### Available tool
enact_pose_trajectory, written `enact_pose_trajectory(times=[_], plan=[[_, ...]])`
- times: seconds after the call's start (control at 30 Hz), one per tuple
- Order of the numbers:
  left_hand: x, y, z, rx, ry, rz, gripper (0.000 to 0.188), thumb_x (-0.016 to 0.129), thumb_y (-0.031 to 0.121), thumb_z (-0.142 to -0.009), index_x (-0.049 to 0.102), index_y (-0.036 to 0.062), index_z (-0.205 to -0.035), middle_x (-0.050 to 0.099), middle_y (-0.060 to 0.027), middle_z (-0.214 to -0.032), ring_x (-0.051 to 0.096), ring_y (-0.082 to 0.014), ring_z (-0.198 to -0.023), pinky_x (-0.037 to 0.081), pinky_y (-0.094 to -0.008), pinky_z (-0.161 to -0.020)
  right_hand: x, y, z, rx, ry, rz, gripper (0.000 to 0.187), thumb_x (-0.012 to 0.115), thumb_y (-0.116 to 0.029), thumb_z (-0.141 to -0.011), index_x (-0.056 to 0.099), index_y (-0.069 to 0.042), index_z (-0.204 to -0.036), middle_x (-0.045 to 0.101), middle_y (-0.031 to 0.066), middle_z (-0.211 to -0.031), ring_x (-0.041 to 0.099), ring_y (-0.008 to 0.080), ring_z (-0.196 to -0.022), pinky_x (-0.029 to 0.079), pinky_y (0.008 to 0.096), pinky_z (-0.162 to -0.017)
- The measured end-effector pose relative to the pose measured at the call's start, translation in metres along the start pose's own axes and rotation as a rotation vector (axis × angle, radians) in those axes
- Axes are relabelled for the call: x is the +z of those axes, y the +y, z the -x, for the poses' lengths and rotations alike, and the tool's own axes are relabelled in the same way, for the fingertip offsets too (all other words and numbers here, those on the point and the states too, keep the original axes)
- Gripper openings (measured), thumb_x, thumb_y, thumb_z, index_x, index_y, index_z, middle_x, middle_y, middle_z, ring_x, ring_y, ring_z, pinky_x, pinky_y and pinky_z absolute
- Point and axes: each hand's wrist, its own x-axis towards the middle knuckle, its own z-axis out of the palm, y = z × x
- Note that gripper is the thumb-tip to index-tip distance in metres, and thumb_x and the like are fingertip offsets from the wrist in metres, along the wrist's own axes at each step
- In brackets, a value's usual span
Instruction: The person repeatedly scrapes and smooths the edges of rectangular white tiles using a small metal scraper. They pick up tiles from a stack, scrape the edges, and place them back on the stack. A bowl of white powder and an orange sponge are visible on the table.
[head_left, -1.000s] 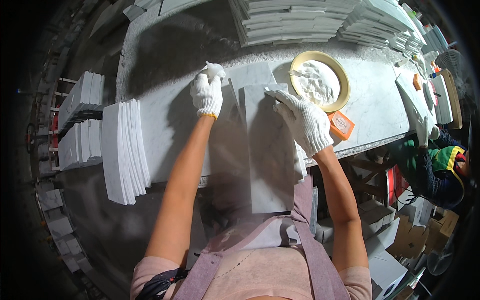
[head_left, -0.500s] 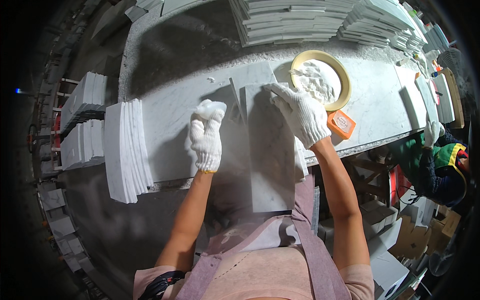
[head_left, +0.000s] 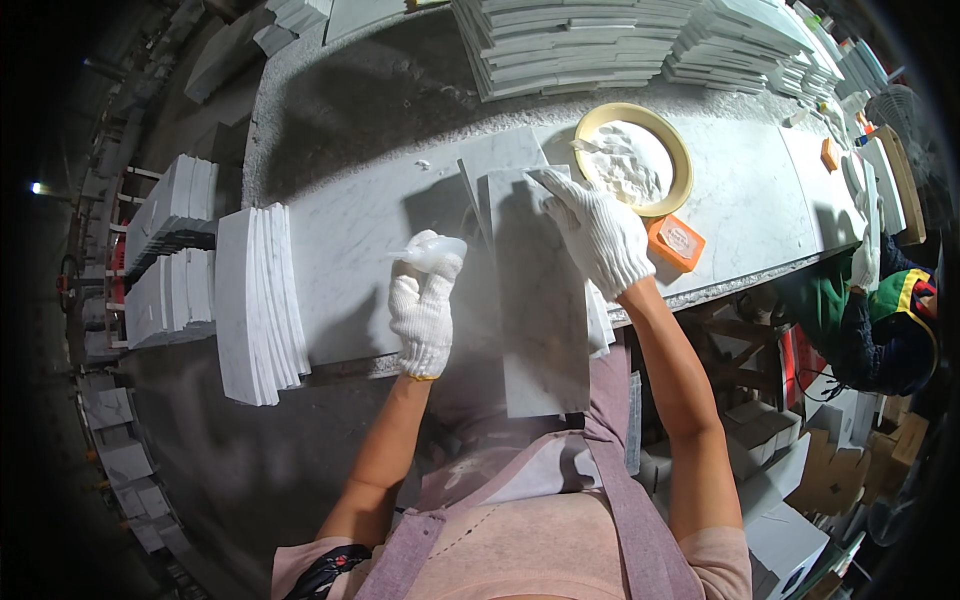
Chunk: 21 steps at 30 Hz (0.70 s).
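Observation:
My left hand (head_left: 422,325), in a white knit glove, is closed around a crumpled, translucent white wad (head_left: 438,255) that looks like thin plastic. It hovers over the bench, left of a long grey-white marble tile (head_left: 545,320). My right hand (head_left: 603,240), gloved too, grips that tile by its upper right edge and holds it tilted, its lower end near my apron. More tiles (head_left: 599,325) show partly behind it. Beyond my right hand are a yellow bowl (head_left: 684,150) of white powder and an orange block with a pale label (head_left: 677,243).
Upright marble tiles (head_left: 258,310) line the bench's left end, with racked tiles (head_left: 170,290) farther left. Tall tile stacks (head_left: 570,50) stand along the back. At the right, a person in a green and yellow garment (head_left: 895,300) works near a fan (head_left: 895,115).
My left hand has moved slightly right and down with the wad, toward the tile. My right hand keeps its hold on the tile. The person's hand at the right has shifted.

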Motion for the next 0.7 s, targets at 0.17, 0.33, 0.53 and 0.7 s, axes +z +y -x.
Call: enact_pose_trajectory(times=[0.17, 0.33, 0.53, 0.7], plan=[[0.001, 0.013, 0.009, -0.077, 0.002, -0.172, 0.039, 0.079, 0.017, -0.097, 0.066, 0.0008, -0.131, 0.072, -0.0051, -0.117, 0.066, -0.0131, -0.107, 0.054, -0.0309, -0.098, 0.008, -0.001, -0.006, -0.03, -0.046, 0.271, 0.04, 0.064, -0.03, -0.102, 0.068, -0.02, -0.14, 0.075, 0.0187, -0.094, 0.074, 0.0378, -0.088, 0.058, 0.0486, -0.076], [0.002, 0.013, 0.008, 0.002, -0.019, 0.024, 0.034, 0.078, 0.017, -0.099, 0.064, 0.0012, -0.126, 0.071, -0.0052, -0.116, 0.065, -0.0129, -0.103, 0.054, -0.0306, -0.094, 0.0, 0.001, 0.014, 0.016, -0.147, 0.31, 0.041, 0.065, -0.03, -0.102, 0.066, -0.019, -0.141, 0.074, 0.0185, -0.096, 0.074, 0.0375, -0.088, 0.058, 0.0474, -0.073], [-0.003, 0.005, -0.008, -0.018, -0.127, -0.153, 0.039, 0.074, 0.009, -0.1, 0.063, 0.0041, -0.137, 0.068, -0.0054, -0.127, 0.063, -0.0147, -0.115, 0.051, -0.0315, -0.103, -0.009, -0.011, 0.042, 0.047, 0.03, 0.017, 0.04, 0.058, -0.024, -0.103, 0.06, -0.027, -0.142, 0.07, 0.0198, -0.102, 0.073, 0.0382, -0.088, 0.058, 0.0485, -0.077], [0.009, 0.006, -0.029, 0.035, -0.173, -0.204, 0.042, 0.074, 0.009, -0.099, 0.062, 0.0031, -0.139, 0.07, -0.0061, -0.128, 0.065, -0.0155, -0.114, 0.053, -0.0324, -0.103, -0.001, -0.006, 0.041, 0.04, 0.091, -0.015, 0.042, 0.06, -0.023, -0.101, 0.06, -0.027, -0.143, 0.069, 0.0202, -0.104, 0.072, 0.0391, -0.09, 0.058, 0.0483, -0.077]])
